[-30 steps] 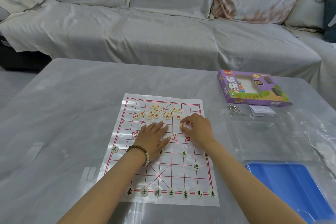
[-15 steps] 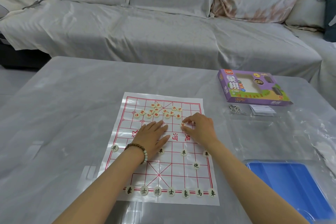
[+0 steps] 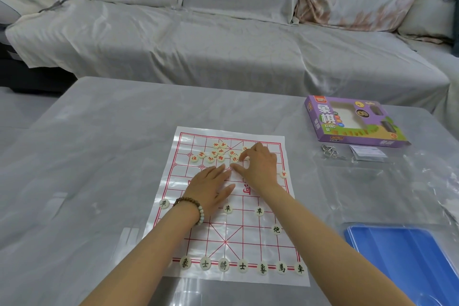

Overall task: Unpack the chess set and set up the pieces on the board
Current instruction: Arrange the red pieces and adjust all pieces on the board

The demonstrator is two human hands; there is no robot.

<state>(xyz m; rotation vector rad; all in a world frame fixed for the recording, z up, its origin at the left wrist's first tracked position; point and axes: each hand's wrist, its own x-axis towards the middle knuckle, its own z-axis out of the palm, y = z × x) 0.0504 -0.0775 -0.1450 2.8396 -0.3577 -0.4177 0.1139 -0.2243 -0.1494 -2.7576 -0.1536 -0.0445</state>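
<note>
1. On the worktop [image 3: 99, 156], in front of a sofa [image 3: 223, 45], the board [image 3: 248, 238] lies flat, its long axis running away from the person.
2. Black pieces [image 3: 223, 265] stand on the near half: seven in a row along the near edge line, their characters upright to the person, three more on a line further in, and one on the right between the two lines.
3. Red pieces [image 3: 218, 153] lie in a loose heap on the far half, their characters turned every way. One lone red piece [image 3: 283, 174] sits at the board's right edge line.
4. All pieces are small cream discs, face up; the board is a glossy white sheet with a red grid.
5. A purple box [image 3: 355, 123] lies flat beyond the board to the right, window up; what is in it I cannot tell. A blue tray [image 3: 409, 263] sits at the near right, cut off by the frame.
6. Metal rings [image 3: 329, 153] lie just in front of the box.
7. The left hand [image 3: 211, 187], a bead bracelet [image 3: 196, 207] at its wrist, lies flat on mid-board with straight fingers.
8. The right hand [image 3: 258, 166] is at the heap's right side, fingers bent, thumb spread; whether it holds a piece I cannot tell.
</note>
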